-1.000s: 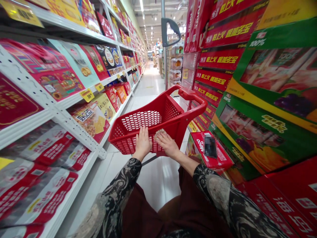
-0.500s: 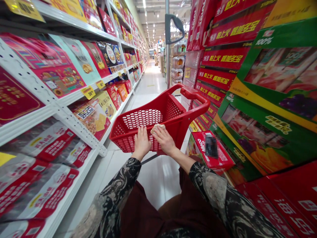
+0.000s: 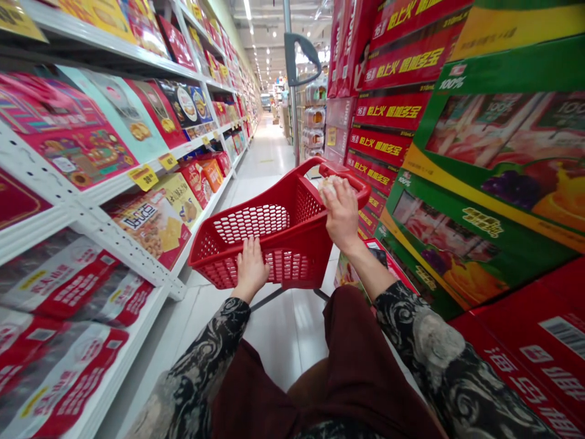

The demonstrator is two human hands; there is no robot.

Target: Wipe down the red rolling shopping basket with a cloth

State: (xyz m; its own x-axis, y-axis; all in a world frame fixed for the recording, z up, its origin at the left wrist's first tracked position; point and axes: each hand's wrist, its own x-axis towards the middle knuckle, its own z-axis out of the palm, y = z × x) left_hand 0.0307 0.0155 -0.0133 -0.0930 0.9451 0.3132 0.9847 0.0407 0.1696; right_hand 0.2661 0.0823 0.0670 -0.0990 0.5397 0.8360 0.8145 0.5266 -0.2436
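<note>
A red plastic shopping cart (image 3: 297, 259) stands sideways in front of me, its perforated basket to the left and its handle (image 3: 361, 183) at the upper right. My left hand (image 3: 252, 268) lies against the near side of the basket, fingers extended over the wall just below the rim. Near the handle end, my right hand (image 3: 342, 210) is closed on a crumpled pale cloth (image 3: 327, 190) and presses it to the cart's upper edge. Most of the cloth is hidden under the fingers. Through the holes and over the rim, the basket's inside shows only red plastic.
White shelves (image 3: 150, 280) with boxed and bagged snacks line the left. Stacked red drink cartons (image 3: 388, 113) and green juice cartons (image 3: 457, 213) rise close on the right. A metal pole (image 3: 294, 110) with a grey handle stands behind the cart. The tiled aisle (image 3: 269, 137) runs away beyond.
My right hand has moved with the cloth from the basket's near side, up and right to the handle end. The left hand stays on the basket wall. The view has shifted slightly.
</note>
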